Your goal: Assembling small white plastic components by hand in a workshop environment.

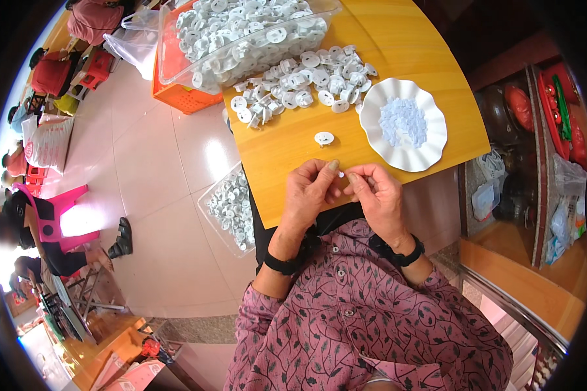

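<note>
Both hands, left (pixel 310 192) and right (pixel 376 195), pinched together on a tiny white plastic piece (pixel 341 174) above the worktop (pixel 293 140); probably light, stiff, best gripped by its edges.

On the desk (pixel 385 45), a lone disc (pixel 323 137) lay just left of the plate (pixel 403 151). Behind the plate and to its left lay a heap of discs (pixel 306 81); behind that stood a full bin (pixel 241 39). Pellets (pixel 403 120) lay in the plate.

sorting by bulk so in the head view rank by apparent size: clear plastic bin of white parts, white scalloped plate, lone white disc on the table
1. Clear plastic bin of white parts, though it lies farthest, so its true size is unsure.
2. White scalloped plate.
3. Lone white disc, plainly smallest.
</note>
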`<state>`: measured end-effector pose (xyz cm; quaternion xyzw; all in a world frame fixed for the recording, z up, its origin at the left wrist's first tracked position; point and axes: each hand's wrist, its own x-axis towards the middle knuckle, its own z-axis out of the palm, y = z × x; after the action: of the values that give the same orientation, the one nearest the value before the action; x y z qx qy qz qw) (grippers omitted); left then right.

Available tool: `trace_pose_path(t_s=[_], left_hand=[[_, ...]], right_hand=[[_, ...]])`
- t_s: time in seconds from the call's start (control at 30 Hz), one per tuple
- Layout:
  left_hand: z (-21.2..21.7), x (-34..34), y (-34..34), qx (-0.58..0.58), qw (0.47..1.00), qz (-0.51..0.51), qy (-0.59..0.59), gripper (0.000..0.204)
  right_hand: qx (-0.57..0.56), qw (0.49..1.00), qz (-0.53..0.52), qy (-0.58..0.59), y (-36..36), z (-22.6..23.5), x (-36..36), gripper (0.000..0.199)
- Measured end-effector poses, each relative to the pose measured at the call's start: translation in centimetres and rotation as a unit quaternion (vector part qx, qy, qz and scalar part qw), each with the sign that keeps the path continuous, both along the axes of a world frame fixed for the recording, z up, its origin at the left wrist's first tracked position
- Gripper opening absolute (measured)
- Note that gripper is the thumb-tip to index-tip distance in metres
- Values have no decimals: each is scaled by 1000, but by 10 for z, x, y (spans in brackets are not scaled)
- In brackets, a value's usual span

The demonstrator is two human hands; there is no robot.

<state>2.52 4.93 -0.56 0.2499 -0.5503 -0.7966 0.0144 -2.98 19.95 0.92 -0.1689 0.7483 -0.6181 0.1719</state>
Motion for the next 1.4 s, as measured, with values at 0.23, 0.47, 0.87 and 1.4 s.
trace_pose_path(t_s=[0.23, 0.47, 0.87, 1.4], left_hand=[[2, -2, 0, 46, 998, 37, 31, 25], [4, -1, 3, 35, 998, 29, 39, 26], [1, -28, -9, -238, 964, 116, -29, 35], [-6, -39, -4, -495, 865, 85, 3, 31]], right_hand=[[-77, 990, 2, -115, -10, 8, 5, 15], [-73, 990, -1, -123, -8, -4, 2, 14], [-90, 989, -39, -108, -5, -6, 0, 6], [-29, 982, -19, 186, -1, -4, -6, 15]])
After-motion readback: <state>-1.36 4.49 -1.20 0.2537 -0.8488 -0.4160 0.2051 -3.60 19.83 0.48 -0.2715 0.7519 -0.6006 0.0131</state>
